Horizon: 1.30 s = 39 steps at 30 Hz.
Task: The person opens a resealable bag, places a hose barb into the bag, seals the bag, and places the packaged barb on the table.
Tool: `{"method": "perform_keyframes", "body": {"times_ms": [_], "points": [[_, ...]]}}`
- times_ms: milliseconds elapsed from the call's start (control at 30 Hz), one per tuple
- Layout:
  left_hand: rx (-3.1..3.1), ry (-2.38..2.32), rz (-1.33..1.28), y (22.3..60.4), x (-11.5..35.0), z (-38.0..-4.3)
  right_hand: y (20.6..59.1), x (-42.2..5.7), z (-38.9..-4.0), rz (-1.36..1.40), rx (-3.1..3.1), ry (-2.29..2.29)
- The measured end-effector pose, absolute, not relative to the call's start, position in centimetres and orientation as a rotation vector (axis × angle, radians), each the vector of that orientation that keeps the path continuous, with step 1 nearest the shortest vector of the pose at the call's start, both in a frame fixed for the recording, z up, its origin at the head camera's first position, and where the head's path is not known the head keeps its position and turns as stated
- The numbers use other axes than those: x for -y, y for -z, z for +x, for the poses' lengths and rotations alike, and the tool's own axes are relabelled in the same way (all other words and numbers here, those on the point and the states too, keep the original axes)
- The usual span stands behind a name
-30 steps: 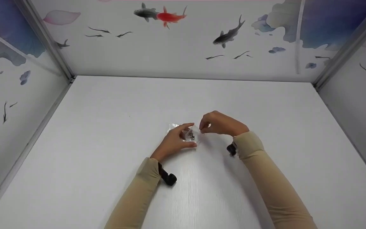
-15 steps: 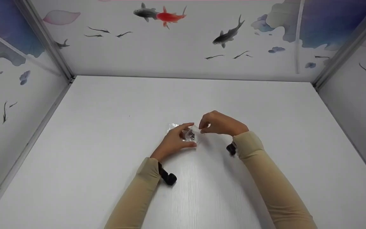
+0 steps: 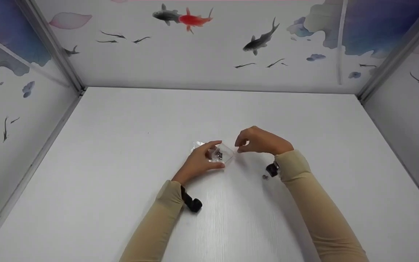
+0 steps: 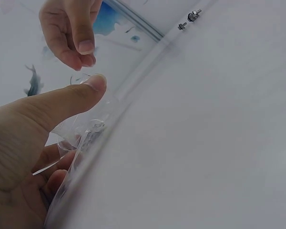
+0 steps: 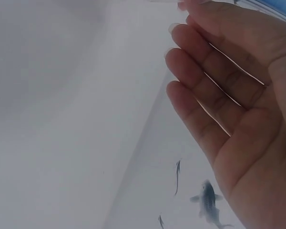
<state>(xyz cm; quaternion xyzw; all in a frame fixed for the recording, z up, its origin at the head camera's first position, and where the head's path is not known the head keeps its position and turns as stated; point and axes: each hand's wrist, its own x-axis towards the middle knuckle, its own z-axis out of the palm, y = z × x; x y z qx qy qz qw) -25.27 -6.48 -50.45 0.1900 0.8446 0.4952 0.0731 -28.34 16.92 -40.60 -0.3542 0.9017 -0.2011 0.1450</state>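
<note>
My left hand [image 3: 199,162] holds a small clear plastic bag [image 3: 227,153] between thumb and fingers, its mouth spread toward the right. Small metal screws [image 3: 219,155] lie inside; the clear film blurs them in the left wrist view. Just right of the bag's mouth is my right hand [image 3: 262,141], its fingers loosely bent. Nothing can be made out between its fingertips, and a slight gap to the bag shows in the left wrist view. On the table below my right wrist sit a few loose screws [image 3: 265,177], also seen in the left wrist view.
The white table [image 3: 140,203] is bounded by a back wall [image 3: 209,69] and side walls printed with fish. More clear plastic [image 3: 197,145] shows behind my left hand. A black wrist camera [image 3: 194,205] sits on each forearm.
My right hand has moved a little to the right, off the bag's edge. The bag's mouth is spread wider, and the loose screws are now uncovered. My left hand has stayed in place.
</note>
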Motion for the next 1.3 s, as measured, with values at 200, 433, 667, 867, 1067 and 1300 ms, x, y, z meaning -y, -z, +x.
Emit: {"method": "perform_keyframes", "body": {"times_ms": [200, 433, 667, 867, 1067, 1300], "points": [[-2.541, -1.478, 0.570, 50.6, 6.5, -25.2, 40.6, -18.2, -28.2, -0.955, -2.596, 0.573], [-2.547, -1.481, 0.579, 50.6, 6.5, -25.1, 41.0, -19.9, -28.0, -0.824, -2.581, 0.522], [-2.541, -1.489, 0.564, 50.4, 6.6, -25.0, 41.3, -21.4, -27.8, -0.746, -2.538, 0.513], [-2.548, -1.479, 0.572, 50.5, 6.5, -25.1, 41.6, -22.2, -27.6, -0.666, -2.500, 0.477], [-2.546, -1.477, 0.581, 50.7, 6.5, -25.2, 42.2, -23.0, -27.2, -0.603, -2.457, 0.455], [-2.546, -1.490, 0.610, 50.7, 6.6, -25.2, 42.9, -23.1, -27.1, -0.569, -2.444, 0.382]]}}
